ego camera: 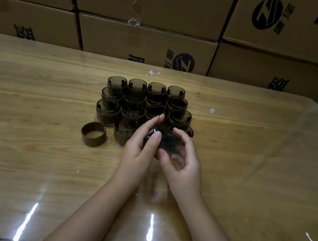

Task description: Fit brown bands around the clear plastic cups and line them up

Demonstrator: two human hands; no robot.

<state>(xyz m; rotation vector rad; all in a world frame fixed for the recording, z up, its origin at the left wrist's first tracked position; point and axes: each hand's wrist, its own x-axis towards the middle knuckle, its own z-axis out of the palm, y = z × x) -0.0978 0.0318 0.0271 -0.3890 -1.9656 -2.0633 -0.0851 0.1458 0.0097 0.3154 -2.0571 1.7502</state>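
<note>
Your left hand [139,148] and right hand [184,164] both grip one smooth, tinted cup [166,140] just before the banded cups [113,100]. A matte brown band [93,134] stands left, on the glossy wooden table [34,84].

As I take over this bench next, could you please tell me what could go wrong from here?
1. The left hand and right hand hold the cup close against the near row of banded cups; a slip could knock them out of line.
2. The loose band lies to the left, beyond that row's end, so reaching for it might bump the nearest ones.
3. The table looks glossy, so nudged cups may slide.
</note>
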